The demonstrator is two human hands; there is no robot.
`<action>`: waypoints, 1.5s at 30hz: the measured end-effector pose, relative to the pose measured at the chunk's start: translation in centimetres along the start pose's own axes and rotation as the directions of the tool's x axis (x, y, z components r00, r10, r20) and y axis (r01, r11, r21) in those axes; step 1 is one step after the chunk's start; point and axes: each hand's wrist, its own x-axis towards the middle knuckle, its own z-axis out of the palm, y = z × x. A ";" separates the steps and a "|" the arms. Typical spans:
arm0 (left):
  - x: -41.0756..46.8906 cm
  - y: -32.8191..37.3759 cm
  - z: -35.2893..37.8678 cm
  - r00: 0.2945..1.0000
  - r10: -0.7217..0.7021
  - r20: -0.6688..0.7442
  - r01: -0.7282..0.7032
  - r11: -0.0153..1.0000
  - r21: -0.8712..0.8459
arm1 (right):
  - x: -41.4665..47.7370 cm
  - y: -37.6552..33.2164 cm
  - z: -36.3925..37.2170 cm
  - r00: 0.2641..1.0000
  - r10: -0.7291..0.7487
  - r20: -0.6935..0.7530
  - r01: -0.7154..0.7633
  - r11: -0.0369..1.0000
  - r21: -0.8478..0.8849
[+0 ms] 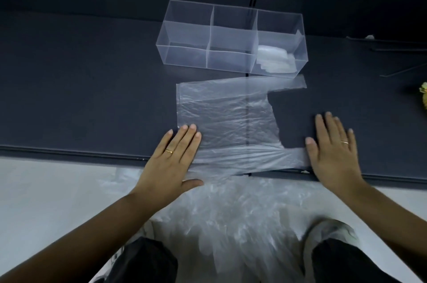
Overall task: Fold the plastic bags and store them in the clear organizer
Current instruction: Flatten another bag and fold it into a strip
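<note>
Pressing flat with straight, spread fingers, both hands hold down one clear plastic bag (226, 121) spread on the dark worktop (92, 88). The left hand (171, 160) lies on the bag's near corner at its closed end. The right hand (332, 155) lies mostly on the worktop, its thumb side touching the end of the nearer handle strip. Neither hand grips anything, and each wears one ring.

Between the hands the bag lies smooth, its two handles pointing toward the right hand's side, with a bare notch of worktop between them.

Beyond the fingertips, just past the bag's farther handle, stands one clear organizer (184, 35) showing three compartments in a row. The compartment on the right hand's side holds folded bags (275, 60); their number cannot be told.

Behind the wrists, a crumpled heap of loose bags (231, 213) lies on the pale floor between two knees. Far out past the right hand, a yellow object (424, 100) is cut off by the frame edge.
</note>
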 end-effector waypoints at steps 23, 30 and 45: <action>-3.8 -4.5 -7.8 0.939 -0.271 0.209 0.289 0.301 -0.909 | -2.8 -2.8 -7.0 0.878 -0.414 0.238 0.284 0.854 0.436; -1.8 -7.9 -8.0 0.899 -0.290 0.329 0.362 0.068 -0.930 | -0.4 -0.4 -9.9 0.855 -0.391 0.341 0.066 0.734 0.676; 5.2 -8.8 -2.3 0.712 -0.688 0.137 0.527 0.396 -0.752 | 8.5 -3.1 -2.4 0.989 0.094 0.116 -0.146 0.779 0.609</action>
